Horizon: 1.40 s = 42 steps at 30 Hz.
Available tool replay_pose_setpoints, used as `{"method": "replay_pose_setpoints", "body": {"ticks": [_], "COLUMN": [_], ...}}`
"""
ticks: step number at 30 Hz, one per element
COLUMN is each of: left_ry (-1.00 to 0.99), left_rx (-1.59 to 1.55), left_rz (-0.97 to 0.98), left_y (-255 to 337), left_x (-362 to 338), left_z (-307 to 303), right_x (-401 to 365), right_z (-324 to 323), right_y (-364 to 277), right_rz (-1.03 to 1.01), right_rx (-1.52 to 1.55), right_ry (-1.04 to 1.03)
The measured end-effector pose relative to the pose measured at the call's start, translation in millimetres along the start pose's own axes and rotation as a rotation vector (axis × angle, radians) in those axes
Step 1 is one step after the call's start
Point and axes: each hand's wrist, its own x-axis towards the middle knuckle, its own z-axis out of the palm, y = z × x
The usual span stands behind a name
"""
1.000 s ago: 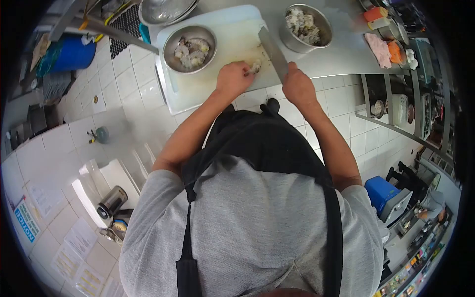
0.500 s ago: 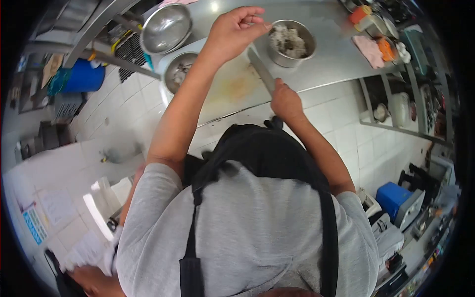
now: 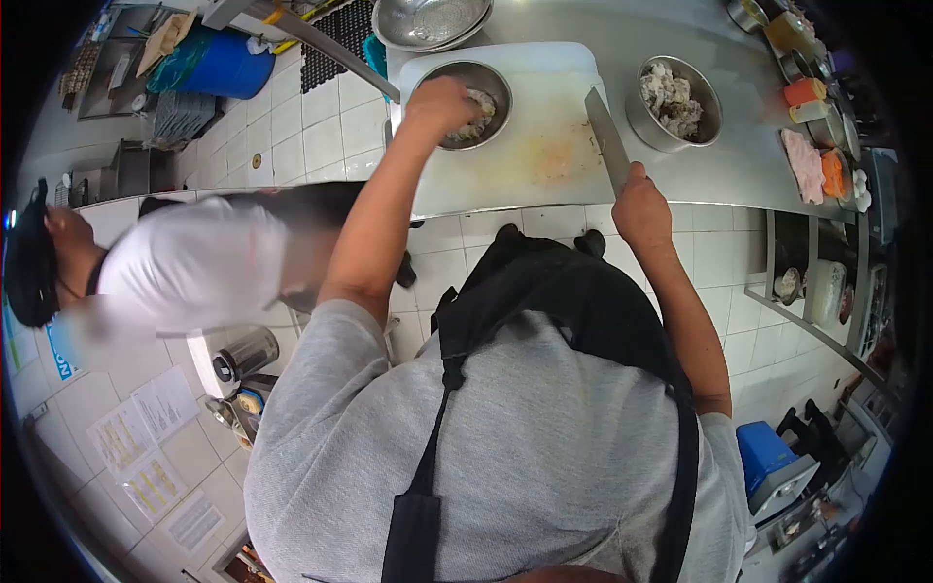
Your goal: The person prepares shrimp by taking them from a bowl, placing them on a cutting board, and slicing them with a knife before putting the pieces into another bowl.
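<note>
My left hand [image 3: 440, 107] reaches down into a steel bowl [image 3: 498, 80] at the left of the white cutting board [image 3: 544, 97]. Pale, wet-looking pieces of food [image 3: 477, 121] lie in that bowl, and my fingers are mostly hidden among them. My right hand [image 3: 642, 209] is closed round the handle of a broad-bladed knife [image 3: 606, 141]. Its blade lies along the board's right edge, tip pointing away from me. Beyond the blade stands a deeper steel pot [image 3: 714, 124] filled with pale, greyish chopped food [image 3: 673, 100]. Yellowish-orange stains and small scraps mark the board.
More steel bowls [image 3: 432, 21] sit behind the board. At right on the steel counter [image 3: 748, 165] are a pink cloth [image 3: 803, 165] and an orange cloth [image 3: 833, 175]. A person in a white shirt [image 3: 194, 257] is close on my left. A blue barrel [image 3: 231, 66] stands farther back.
My left hand has moved from beside the deep pot down into the left bowl. My right hand keeps the knife at the board's edge. The person at left has come farther into view.
</note>
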Motion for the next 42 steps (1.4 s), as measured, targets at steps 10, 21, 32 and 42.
{"method": "replay_pose_setpoints", "body": {"ticks": [10,21,32,42], "left_ry": [0.200,0.237,0.385,0.250], "left_rx": [-0.003,-0.171,-0.672,-0.232], "left_rz": [-0.078,-0.119,0.251,0.295], "left_y": [8.9,13.6,111.4,104.6], "left_x": [6.7,0.5,-75.1,-68.2], "left_z": [51.0,42.4,54.8,110.1], "right_x": [0.1,-2.3,-1.9,-23.7], "right_z": [3.4,1.8,-0.9,-24.7], "right_y": [1.0,0.8,3.0,10.1], "right_rz": [-0.005,0.006,0.032,0.004], "right_rx": [0.016,-0.007,0.063,0.287], "right_ry": [0.025,0.062,0.040,-0.033]}}
